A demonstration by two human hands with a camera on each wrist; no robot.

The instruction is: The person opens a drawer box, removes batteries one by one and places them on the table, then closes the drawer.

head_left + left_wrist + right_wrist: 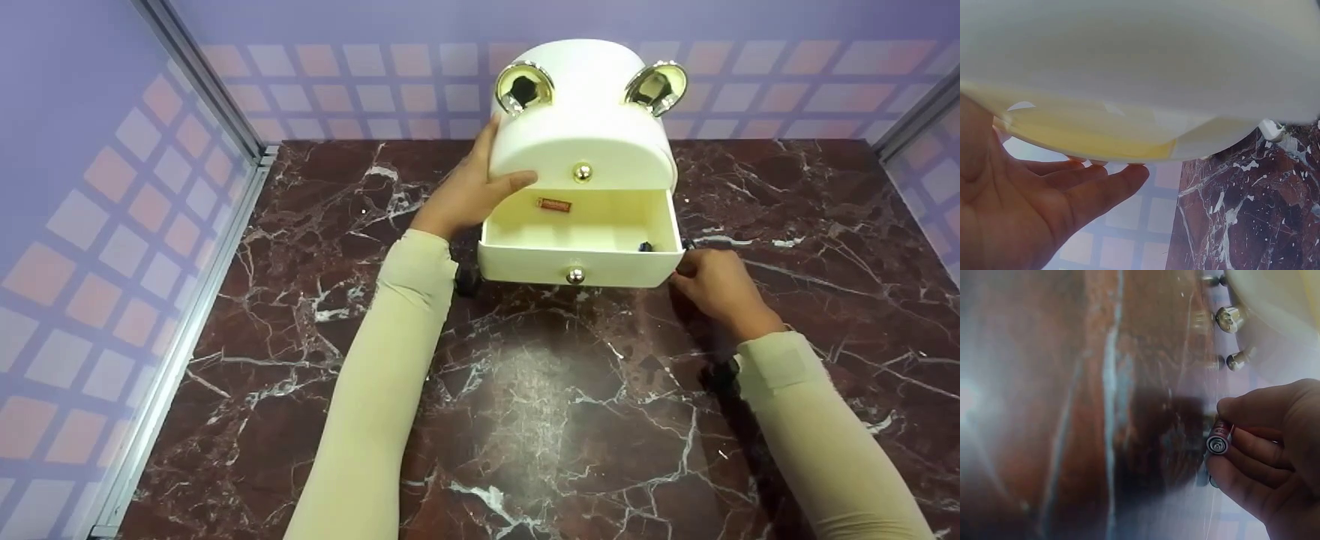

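Note:
A white drawer box [581, 150] with two gold ear-shaped pieces on top stands at the back of the table. Its lower drawer [581, 262] is pulled out, with a red battery [553, 205] lying inside toward the left. My left hand [476, 184] rests on the box's left side, thumb across the front; in the left wrist view its fingers [1103, 194] lie fairly straight against the shell. Beside the drawer's right front corner, low by the tabletop, my right hand [716, 289] pinches a dark red battery [1219, 441] between thumb and fingers.
A small dark object [646, 247] is in the drawer's right front corner. Gold knobs [583, 172] stick out from the drawer fronts. The dark red marbled table [525, 420] meets purple checked walls [112, 195] along a metal frame.

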